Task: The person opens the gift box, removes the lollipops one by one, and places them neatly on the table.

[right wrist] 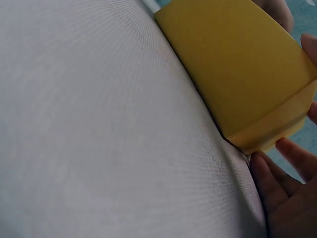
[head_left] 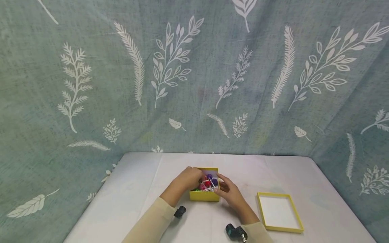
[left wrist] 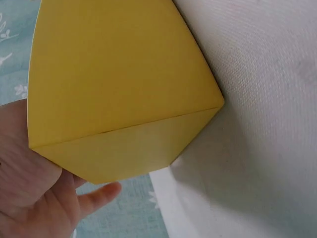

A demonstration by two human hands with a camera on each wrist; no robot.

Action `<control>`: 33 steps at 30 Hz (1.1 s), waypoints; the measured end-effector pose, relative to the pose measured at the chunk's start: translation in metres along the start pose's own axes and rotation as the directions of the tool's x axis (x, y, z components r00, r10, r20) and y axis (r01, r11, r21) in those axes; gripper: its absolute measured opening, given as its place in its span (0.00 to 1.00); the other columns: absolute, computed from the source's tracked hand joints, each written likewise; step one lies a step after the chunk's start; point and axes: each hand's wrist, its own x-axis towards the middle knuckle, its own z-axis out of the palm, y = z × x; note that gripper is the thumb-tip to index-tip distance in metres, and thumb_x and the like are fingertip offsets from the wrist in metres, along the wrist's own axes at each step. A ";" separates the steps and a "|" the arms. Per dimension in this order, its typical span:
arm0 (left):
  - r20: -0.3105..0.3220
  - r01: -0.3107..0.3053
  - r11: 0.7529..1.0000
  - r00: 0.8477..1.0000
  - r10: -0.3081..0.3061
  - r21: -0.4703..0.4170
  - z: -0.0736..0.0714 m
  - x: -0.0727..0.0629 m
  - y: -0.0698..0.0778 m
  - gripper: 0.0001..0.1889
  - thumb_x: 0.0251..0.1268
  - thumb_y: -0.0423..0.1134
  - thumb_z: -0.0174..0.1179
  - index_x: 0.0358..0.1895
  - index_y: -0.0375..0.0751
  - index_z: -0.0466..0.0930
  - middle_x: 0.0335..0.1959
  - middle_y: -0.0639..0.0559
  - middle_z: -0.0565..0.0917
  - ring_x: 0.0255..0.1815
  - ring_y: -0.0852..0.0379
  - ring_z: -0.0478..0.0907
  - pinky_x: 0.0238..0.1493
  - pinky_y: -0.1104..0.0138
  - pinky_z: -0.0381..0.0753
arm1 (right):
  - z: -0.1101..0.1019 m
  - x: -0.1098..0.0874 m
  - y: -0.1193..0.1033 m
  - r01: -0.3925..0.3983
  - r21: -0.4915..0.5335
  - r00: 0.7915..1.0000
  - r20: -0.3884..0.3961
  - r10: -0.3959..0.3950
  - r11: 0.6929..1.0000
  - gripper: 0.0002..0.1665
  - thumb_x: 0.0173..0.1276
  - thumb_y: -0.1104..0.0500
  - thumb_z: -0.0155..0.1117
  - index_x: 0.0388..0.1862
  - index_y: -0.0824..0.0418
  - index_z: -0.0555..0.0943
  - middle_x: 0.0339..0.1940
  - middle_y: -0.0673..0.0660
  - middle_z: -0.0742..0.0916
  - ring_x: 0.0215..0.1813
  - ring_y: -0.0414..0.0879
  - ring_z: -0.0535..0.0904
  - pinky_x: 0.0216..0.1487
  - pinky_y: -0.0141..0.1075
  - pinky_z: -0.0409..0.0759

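Note:
A yellow box (head_left: 204,196) stands uncovered on the table. Inside lie several lollipops (head_left: 208,183) in red, pink, purple and green wrappers, with white sticks. My left hand (head_left: 190,178) reaches over the box's left wall, and most of its fingers are hidden among the lollipops. In the left wrist view one finger (left wrist: 101,197) of it hangs outside that wall. My right hand (head_left: 230,193) holds the box at its right end, thumb by the near corner. Fingertips (right wrist: 290,148) of this hand touch the yellow end wall low down in the right wrist view.
The box's yellow-rimmed lid (head_left: 280,212) lies on the right, white inside upward. A white cloth covers the table (head_left: 121,202). Behind it hangs a green curtain (head_left: 194,128) with white leaf prints. Dark wrist devices (head_left: 235,232) sit below both forearms.

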 end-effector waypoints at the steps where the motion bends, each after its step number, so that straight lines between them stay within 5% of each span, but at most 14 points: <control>1: -0.002 0.003 1.000 1.000 -0.003 -0.021 -0.001 -0.001 -0.001 0.07 0.60 0.35 0.67 0.33 0.55 0.87 0.26 0.65 0.80 0.29 0.61 0.74 0.42 0.63 0.77 | 0.001 0.000 0.001 0.000 0.000 1.000 -0.002 0.000 1.000 0.41 0.64 0.51 0.70 0.74 0.48 0.65 0.67 0.65 0.73 0.64 0.62 0.72 0.61 0.54 0.70; 8: -0.035 -0.024 0.987 0.999 0.019 -0.160 0.000 -0.002 -0.008 0.03 0.62 0.38 0.67 0.32 0.50 0.83 0.23 0.64 0.76 0.26 0.62 0.72 0.32 0.67 0.74 | 0.001 -0.007 -0.015 0.000 0.027 1.000 0.009 0.000 1.000 0.42 0.64 0.56 0.69 0.75 0.56 0.63 0.66 0.71 0.72 0.64 0.64 0.72 0.61 0.54 0.70; 20: -0.176 -0.076 0.971 0.984 0.036 -0.226 -0.001 -0.006 -0.013 0.08 0.68 0.41 0.61 0.31 0.53 0.73 0.22 0.64 0.73 0.24 0.63 0.69 0.28 0.67 0.71 | -0.003 -0.016 -0.040 0.012 0.017 1.000 0.026 -0.012 1.000 0.41 0.65 0.57 0.68 0.74 0.56 0.64 0.64 0.72 0.74 0.63 0.64 0.73 0.59 0.54 0.72; 27: -0.205 -0.048 0.907 0.978 -0.044 -0.419 -0.003 -0.010 -0.015 0.02 0.71 0.39 0.58 0.40 0.52 0.75 0.33 0.62 0.76 0.32 0.63 0.74 0.35 0.67 0.76 | -0.002 -0.013 -0.031 0.006 0.016 1.000 0.025 -0.006 1.000 0.41 0.65 0.56 0.69 0.74 0.57 0.64 0.64 0.72 0.74 0.62 0.64 0.73 0.59 0.55 0.72; 33: -0.190 -0.015 0.867 0.977 -0.092 -0.498 -0.005 -0.011 -0.017 0.03 0.74 0.41 0.54 0.44 0.53 0.70 0.37 0.59 0.80 0.36 0.63 0.77 0.38 0.65 0.77 | -0.003 -0.015 -0.037 0.004 0.012 0.999 0.035 -0.004 1.000 0.42 0.65 0.56 0.68 0.75 0.60 0.62 0.64 0.73 0.74 0.63 0.65 0.73 0.58 0.55 0.72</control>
